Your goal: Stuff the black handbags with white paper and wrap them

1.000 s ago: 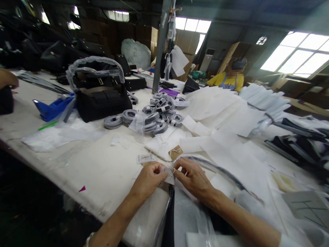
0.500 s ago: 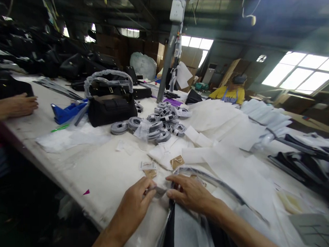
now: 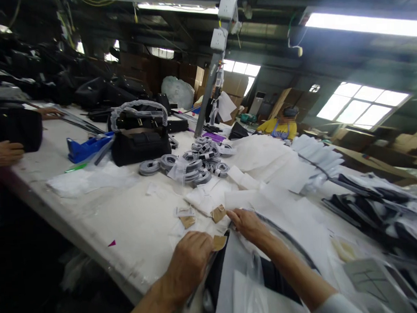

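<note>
A black bag (image 3: 217,265) wrapped in clear plastic and white sheeting (image 3: 231,274) lies close in front of me. My left hand (image 3: 191,262) is closed at the bag's left edge. A small brown paper tag (image 3: 219,243) sticks out from its fingertips. Past the bag's top corner, my right hand (image 3: 248,226) has its fingers together, index tip beside another brown tag (image 3: 218,213); what they pinch, if anything, is hidden. A dark plastic-covered strap (image 3: 286,233) curves behind my right forearm. A third brown tag (image 3: 187,221) with a white label lies left of these.
Coiled grey straps (image 3: 195,164) are heaped mid-table. Behind them stand a black handbag (image 3: 139,145) and a blue tape dispenser (image 3: 85,147). White sheets (image 3: 263,159) spread right. Another person's hand (image 3: 5,153) is by a black bag at left. A post (image 3: 206,92) rises from the table.
My left hand has turned over and closed, with a brown tag now showing at its fingers. My right hand has shifted up and right, its fingers drawn together. The view has tilted upward.
</note>
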{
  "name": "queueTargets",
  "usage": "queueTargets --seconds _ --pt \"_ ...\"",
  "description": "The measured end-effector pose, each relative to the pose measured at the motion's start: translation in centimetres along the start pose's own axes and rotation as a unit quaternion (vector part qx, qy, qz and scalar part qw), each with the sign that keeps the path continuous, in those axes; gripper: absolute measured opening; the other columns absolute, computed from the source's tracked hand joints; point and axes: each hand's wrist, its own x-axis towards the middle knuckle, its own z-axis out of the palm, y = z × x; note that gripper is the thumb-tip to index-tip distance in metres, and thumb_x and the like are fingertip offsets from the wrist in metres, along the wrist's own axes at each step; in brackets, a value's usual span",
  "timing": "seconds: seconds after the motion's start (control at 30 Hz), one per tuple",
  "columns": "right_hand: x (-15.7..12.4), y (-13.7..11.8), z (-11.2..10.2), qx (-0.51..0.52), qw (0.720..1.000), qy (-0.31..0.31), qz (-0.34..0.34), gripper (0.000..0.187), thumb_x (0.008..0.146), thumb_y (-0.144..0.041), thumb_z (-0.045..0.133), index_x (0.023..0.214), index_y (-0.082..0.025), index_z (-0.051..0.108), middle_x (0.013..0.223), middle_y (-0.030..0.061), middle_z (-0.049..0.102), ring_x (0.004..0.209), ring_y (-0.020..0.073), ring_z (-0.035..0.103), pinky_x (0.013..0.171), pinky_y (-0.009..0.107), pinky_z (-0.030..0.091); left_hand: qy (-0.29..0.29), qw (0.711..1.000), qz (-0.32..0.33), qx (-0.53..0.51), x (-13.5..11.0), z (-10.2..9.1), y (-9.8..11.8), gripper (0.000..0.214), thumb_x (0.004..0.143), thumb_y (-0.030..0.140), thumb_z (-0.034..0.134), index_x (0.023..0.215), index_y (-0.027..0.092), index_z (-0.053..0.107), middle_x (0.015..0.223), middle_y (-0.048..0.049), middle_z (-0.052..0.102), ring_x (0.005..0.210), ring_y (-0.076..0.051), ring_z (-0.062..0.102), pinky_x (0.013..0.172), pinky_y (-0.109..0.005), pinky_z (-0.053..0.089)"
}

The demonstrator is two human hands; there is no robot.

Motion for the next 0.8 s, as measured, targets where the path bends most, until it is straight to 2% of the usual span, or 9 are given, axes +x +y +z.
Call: queueTargets --seconds 0.13,0.27,0.33,0.4,0.47,0.53,0.6,0.7,0.8 --pt "-3.3 1.9 -2.9 0.044 0.998 0.02 0.03 0.041 0.099 -0.041 0.041 0.127 -0.02 0.063 0.114 0.0099 0.073 0.102 0.0241 0.069 0.089 0.034 0.05 -0.063 0.997 -0.03 0.02 0.1 0.0 -1.5 0.017 0.092 0.014 0.045 0.099 0.02 0.058 0.097 -0.0058 0.069 0.091 -0.021 0.066 0.08 -0.036 0.055" --pt "-10.8 2.1 -4.7 0.068 0.992 0.106 0.001 0.052 0.099 -0.05 0.037 0.141 -0.023 0.05 0.144 0.0079 0.054 0.131 0.0249 0.051 0.111 0.043 0.039 -0.009 0.998 -0.016 0.056 -0.9 -1.9 -1.1 0.031 0.096 0.02 0.043 0.126 0.018 0.051 0.121 -0.0097 0.066 0.11 -0.022 0.064 0.091 -0.037 0.054" --pt "-14.6 1.8 -4.0 0.04 0.99 0.135 -0.023 0.054 0.099 -0.05 0.039 0.148 -0.026 0.041 0.152 0.0059 0.043 0.14 0.0254 0.04 0.116 0.047 0.033 0.001 0.998 0.007 0.064 -1.0 -3.0 0.5 0.036 0.098 0.025 0.043 0.133 0.018 0.048 0.129 -0.01 0.063 0.119 -0.021 0.059 0.098 -0.035 0.051" --pt "-17.4 1.5 -2.0 0.001 0.991 0.125 -0.043 0.058 0.097 -0.049 0.046 0.15 -0.027 0.036 0.156 0.0064 0.037 0.143 0.0281 0.033 0.117 0.053 0.029 -0.018 0.996 0.051 0.07 -0.9 -3.5 2.6 0.046 0.099 0.033 0.044 0.142 0.017 0.041 0.14 -0.011 0.055 0.132 -0.023 0.049 0.108 -0.038 0.043" --pt "-18.9 1.5 0.4 -0.024 0.995 0.088 -0.051 0.062 0.094 -0.047 0.054 0.149 -0.025 0.038 0.155 0.0087 0.037 0.144 0.0313 0.031 0.117 0.058 0.027 -0.059 0.988 0.116 0.088 -1.0 -3.1 4.4 0.061 0.097 0.045 0.046 0.149 0.017 0.032 0.147 -0.0104 0.05 0.138 -0.026 0.042 0.113 -0.042 0.038" --pt "-19.2 1.5 2.3 -0.027 0.997 0.06 -0.045 0.063 0.092 -0.048 0.057 0.148 -0.023 0.041 0.154 0.0105 0.039 0.143 0.0327 0.032 0.117 0.059 0.026 -0.092 0.975 0.168 0.111 -1.3 -1.9 5.4 0.073 0.094 0.055 0.047 0.152 0.017 0.025 0.145 -0.0093 0.051 0.135 -0.026 0.046 0.11 -0.042 0.041" --pt "-19.1 1.5 2.9 -0.016 0.997 0.069 -0.038 0.066 0.091 -0.049 0.059 0.147 -0.02 0.042 0.153 0.0135 0.038 0.143 0.0337 0.033 0.116 0.059 0.026 -0.095 0.97 0.183 0.127 -1.8 -0.7 5.4 0.08 0.092 0.058 0.049 0.154 0.017 0.02 0.141 -0.0093 0.056 0.127 -0.025 0.055 0.102 -0.039 0.048" --pt "-20.1 1.2 2.2 0.023 0.987 0.143 -0.068 0.065 0.09 -0.047 0.061 0.145 -0.018 0.045 0.152 0.0161 0.041 0.141 0.0345 0.035 0.116 0.058 0.028 -0.079 0.972 0.18 0.132 -2.4 -0.1 4.6 0.087 0.088 0.06 0.054 0.155 0.018 0.017 0.14 -0.0112 0.056 0.121 -0.026 0.06 0.096 -0.037 0.053" --pt "-23.3 0.4 2.2 0.147 0.967 0.181 -0.102 0.041 0.092 -0.044 0.058 0.13 -0.027 0.061 0.131 0.0087 0.064 0.125 0.0295 0.056 0.107 0.045 0.046 -0.062 0.979 0.161 0.107 -3.5 -0.4 3.9 0.083 0.088 0.056 0.056 0.155 0.025 0.018 0.141 -0.0096 0.056 0.121 -0.027 0.06 0.097 -0.035 0.053"
